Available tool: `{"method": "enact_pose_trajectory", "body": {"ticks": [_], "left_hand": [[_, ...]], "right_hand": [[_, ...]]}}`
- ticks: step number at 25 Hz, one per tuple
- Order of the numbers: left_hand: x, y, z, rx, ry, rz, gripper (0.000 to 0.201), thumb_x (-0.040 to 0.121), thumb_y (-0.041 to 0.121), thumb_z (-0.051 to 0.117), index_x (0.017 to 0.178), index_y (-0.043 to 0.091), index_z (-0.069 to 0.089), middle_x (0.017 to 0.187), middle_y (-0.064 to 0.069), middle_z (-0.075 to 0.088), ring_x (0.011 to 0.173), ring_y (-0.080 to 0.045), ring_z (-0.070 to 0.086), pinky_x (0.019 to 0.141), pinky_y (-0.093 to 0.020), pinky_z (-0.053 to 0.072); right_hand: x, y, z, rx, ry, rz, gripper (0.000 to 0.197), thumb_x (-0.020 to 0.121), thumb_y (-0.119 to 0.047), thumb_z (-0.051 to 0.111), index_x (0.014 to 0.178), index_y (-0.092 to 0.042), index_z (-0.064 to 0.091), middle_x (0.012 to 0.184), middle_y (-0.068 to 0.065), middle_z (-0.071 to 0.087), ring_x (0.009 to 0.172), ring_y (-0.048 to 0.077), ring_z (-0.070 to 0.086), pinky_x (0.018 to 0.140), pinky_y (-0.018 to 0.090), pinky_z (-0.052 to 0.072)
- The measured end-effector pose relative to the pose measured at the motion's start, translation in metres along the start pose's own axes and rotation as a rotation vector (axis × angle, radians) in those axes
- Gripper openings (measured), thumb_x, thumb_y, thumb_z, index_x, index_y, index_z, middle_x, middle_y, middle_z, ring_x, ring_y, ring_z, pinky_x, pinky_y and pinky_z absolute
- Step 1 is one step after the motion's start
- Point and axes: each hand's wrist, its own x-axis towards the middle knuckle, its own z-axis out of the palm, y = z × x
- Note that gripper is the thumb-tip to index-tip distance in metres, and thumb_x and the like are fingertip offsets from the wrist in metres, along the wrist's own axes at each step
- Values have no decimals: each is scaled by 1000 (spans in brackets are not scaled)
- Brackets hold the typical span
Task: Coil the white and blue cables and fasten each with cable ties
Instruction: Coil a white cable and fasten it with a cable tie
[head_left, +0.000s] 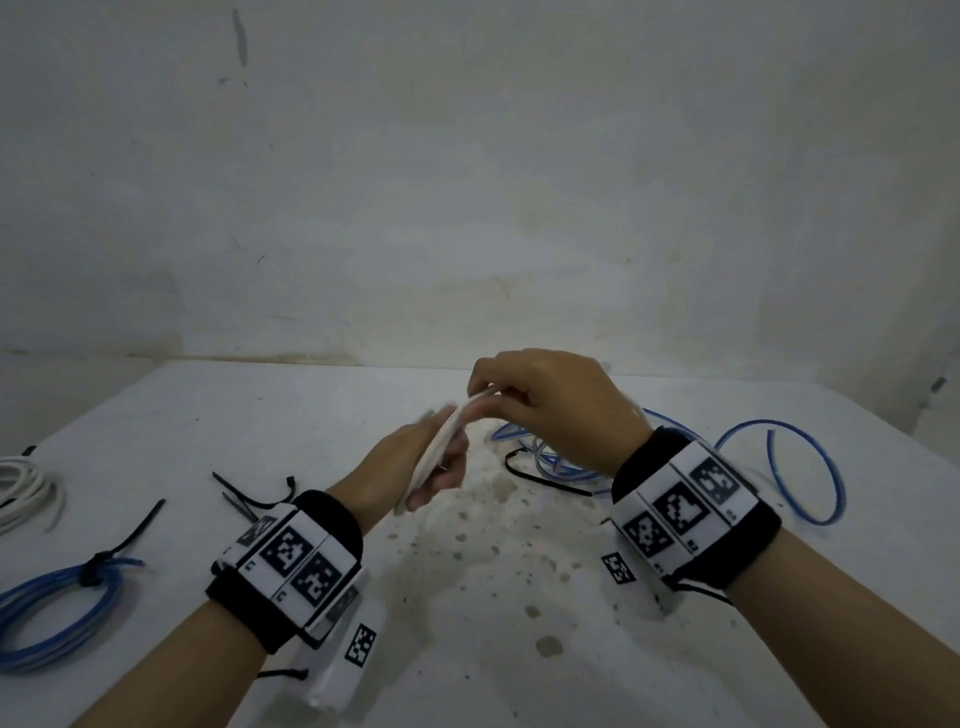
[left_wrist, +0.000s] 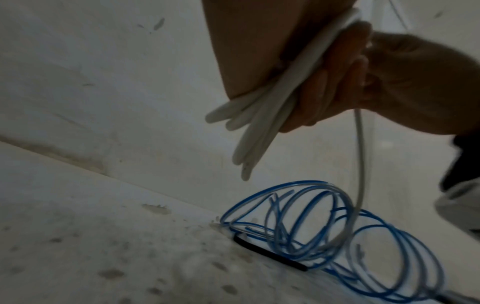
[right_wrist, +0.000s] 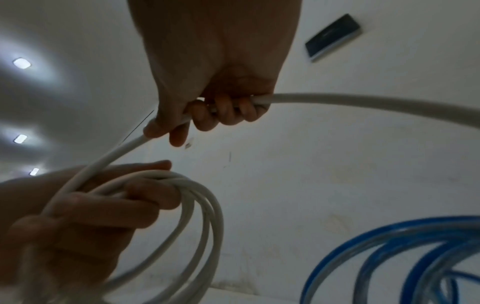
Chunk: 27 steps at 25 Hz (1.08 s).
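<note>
My left hand (head_left: 431, 467) grips a bundle of white cable loops (right_wrist: 197, 216) above the middle of the table. The loops (left_wrist: 259, 123) hang down between its fingers. My right hand (head_left: 524, 389) is just above and to the right, fingers curled round the free run of the same white cable (right_wrist: 337, 98), which bends away to the right. Loose blue cable (head_left: 800, 467) sprawls in loops on the table behind and right of the hands, also (left_wrist: 324, 226). A black cable tie (head_left: 545, 475) lies beside it.
A tied blue coil (head_left: 57, 608) and a white coil (head_left: 26, 488) lie at the left edge. Several black cable ties (head_left: 140, 525) lie between them and my left wrist. The white table (head_left: 467, 597) is stained; a wall stands behind.
</note>
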Motion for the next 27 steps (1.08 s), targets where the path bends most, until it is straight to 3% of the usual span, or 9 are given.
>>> {"method": "enact_pose_trajectory", "body": {"ticks": [5,7,8,10,13,17,21,24,27], "left_hand": [[-13,5,0,-771,-386,77,46,81,57,50,63,15,50,43,4,35,29,-8,24,32,-16,22],[-19,17,-4,-880,-490,189,38,87,47,51,67,15,49,45,4,29,31,-9,24,36,-17,22],[-21,26,-5,-908,-479,245,35,89,41,49,66,15,47,44,5,28,31,-9,23,38,-17,20],[-21,45,-8,-910,-275,335,33,88,37,43,61,19,43,37,4,28,30,-7,18,38,-17,18],[-9,62,-23,-785,48,435,32,87,39,37,60,22,37,33,7,34,26,-6,21,40,-15,22],[2,60,-42,-663,220,471,36,97,35,26,64,21,32,36,10,33,29,-2,27,43,-17,16],[1,53,-44,-638,290,484,40,97,40,23,64,21,33,37,11,32,30,-2,26,43,-15,18],[12,51,-48,-494,446,499,40,99,38,25,64,20,32,38,12,32,32,0,25,37,-12,22],[24,42,-47,-193,555,437,35,98,31,36,64,20,34,38,11,35,33,0,26,35,-13,21]], "right_hand": [[18,40,10,319,92,152,23,89,-42,52,67,-34,53,62,-9,55,57,5,41,60,25,33],[20,62,25,411,134,198,25,92,-37,46,69,-33,53,66,1,53,63,14,41,65,31,33],[18,70,34,423,137,218,26,95,-33,44,71,-33,53,66,0,50,63,14,41,66,32,34],[12,78,50,384,101,244,26,99,-32,37,79,-31,55,65,-9,46,62,10,44,64,33,34],[8,79,70,167,-36,243,31,99,-42,25,99,-28,52,74,4,59,66,23,55,60,37,44],[6,88,74,-90,-170,278,27,101,-34,24,107,-15,42,76,8,60,64,30,55,53,32,37],[2,100,58,-257,-209,363,21,101,-35,24,96,-17,34,60,-7,40,49,14,36,48,29,29],[-1,74,61,-420,-245,74,18,99,-22,33,106,-10,45,69,-2,58,46,21,44,43,25,23],[-7,33,71,-486,-172,-250,37,91,-32,27,85,-13,57,56,1,58,32,21,46,38,17,4]]}}
